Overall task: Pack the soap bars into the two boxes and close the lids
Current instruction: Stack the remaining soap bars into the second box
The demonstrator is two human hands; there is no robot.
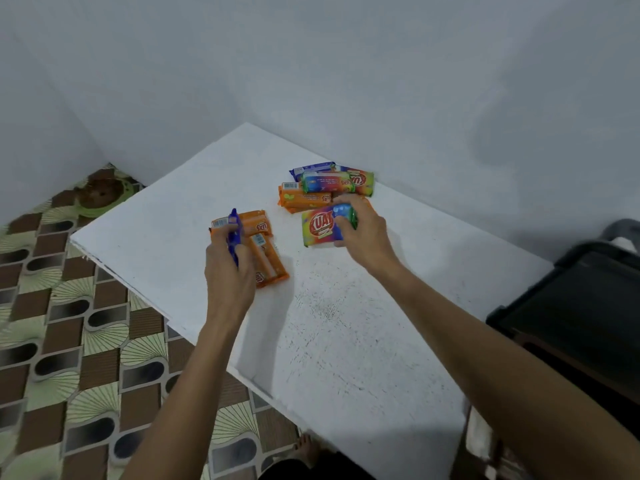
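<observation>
My left hand (227, 271) grips a blue-wrapped soap bar (234, 233) on its edge, above two orange soap bars (266, 258) that lie on the white table (346, 323). My right hand (360, 233) holds the right end of a rainbow-coloured soap bar (320, 225) that lies flat on the table. Behind it is a pile of several soap bars (329, 187), orange, blue and rainbow. I see no boxes.
A black crate or chair (581, 306) stands to the right of the table. White walls close the corner behind the table. Patterned floor tiles (69, 341) lie to the left, with a green bowl (100, 197) near the far corner.
</observation>
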